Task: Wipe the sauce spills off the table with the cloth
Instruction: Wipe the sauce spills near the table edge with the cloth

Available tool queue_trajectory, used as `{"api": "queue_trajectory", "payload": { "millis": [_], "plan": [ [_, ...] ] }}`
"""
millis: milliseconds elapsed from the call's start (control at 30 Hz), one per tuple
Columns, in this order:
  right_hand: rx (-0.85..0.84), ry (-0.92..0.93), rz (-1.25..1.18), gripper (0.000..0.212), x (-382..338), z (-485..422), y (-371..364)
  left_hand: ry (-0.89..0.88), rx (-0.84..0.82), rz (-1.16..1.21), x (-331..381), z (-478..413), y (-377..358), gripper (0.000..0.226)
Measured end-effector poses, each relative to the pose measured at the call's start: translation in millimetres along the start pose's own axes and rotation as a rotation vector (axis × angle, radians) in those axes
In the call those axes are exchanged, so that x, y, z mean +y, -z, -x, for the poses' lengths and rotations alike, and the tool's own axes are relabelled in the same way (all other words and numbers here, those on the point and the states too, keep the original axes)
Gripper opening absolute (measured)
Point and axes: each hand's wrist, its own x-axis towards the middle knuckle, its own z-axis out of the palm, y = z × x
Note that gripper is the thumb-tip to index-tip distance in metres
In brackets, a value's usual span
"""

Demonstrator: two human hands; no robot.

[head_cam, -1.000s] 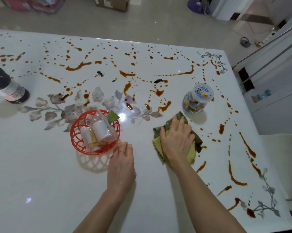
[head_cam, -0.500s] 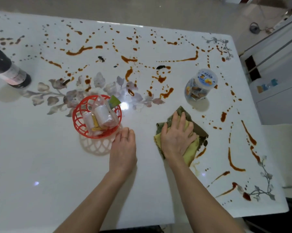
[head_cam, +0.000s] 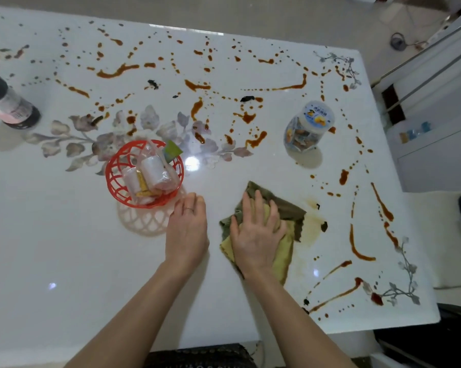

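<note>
Two bare forearms reach in from the near edge of the white table (head_cam: 64,261). The right grip (head_cam: 256,235) lies flat and open, fingers straight and slightly spread, pressing down on the one cloth (head_cam: 287,212). The cloth is crumpled and two-toned: pale yellow at the near side, dull olive green at the far side, with a darker stained edge on its right. It sits right of the table's middle. Just beside it on the right is a thin brownish smear (head_cam: 313,231).

The left grip (head_cam: 188,232) is also open and rests palm down on the bare table, holding nothing. It wears a ring (head_cam: 189,208), and its fingertips are just beside the one red plastic basket (head_cam: 112,181), which holds several wrapped packets (head_cam: 152,168).

Farther off stand one clear jar (head_cam: 307,126) with a printed lid and, at the left edge, one dark bottle (head_cam: 8,102). Brown sauce spills (head_cam: 356,249), too many to count, streak and dot the right side and the whole far half.
</note>
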Motion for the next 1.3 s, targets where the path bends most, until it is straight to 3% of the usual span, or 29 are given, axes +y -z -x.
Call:
{"api": "queue_trajectory", "payload": {
  "millis": [100,267,367,467,567,667,767,867,1033,1133,1200,1300],
  "plan": [
    [-0.008,0.06,0.01,0.058,31,1,1,-0.008,-0.008,-0.007,-1,0,-1,0.055],
    [0.044,-0.203,-0.043,0.061,29,-1,4,-0.012,0.005,0.004,-3,2,1,0.053],
    [0.002,-0.031,-0.033,0.061,-6,25,2,-0.011,0.017,0.01,-1,2,-2,0.054],
    [-0.025,0.145,-0.034,0.059,9,35,4,-0.027,0.01,0.007,-2,2,-5,0.054],
    [0.006,0.073,0.003,0.058,37,32,4,-0.025,0.009,0.014,-4,3,-5,0.055],
    [-0.009,-0.094,-0.029,0.063,17,32,5,-0.022,-0.001,0.036,-5,4,-4,0.057],
    [-0.068,0.069,-0.06,0.066,-25,52,4,-0.02,-0.007,0.064,-7,3,-4,0.061],
    [-0.094,0.264,-0.066,0.062,-10,58,4,-0.031,-0.01,0.073,-9,3,-2,0.061],
    [-0.048,0.08,-0.018,0.06,53,37,9,-0.045,0.007,0.097,-11,4,-2,0.054],
    [-0.032,-0.054,-0.041,0.063,36,41,8,-0.041,0.004,0.085,-11,6,-4,0.055],
    [-0.045,-0.023,-0.071,0.065,5,61,10,-0.05,0.008,0.078,-11,5,-4,0.056],
    [-0.091,0.205,-0.06,0.065,-4,91,9,-0.063,0.001,0.069,-11,6,-2,0.056]
  ]
}}
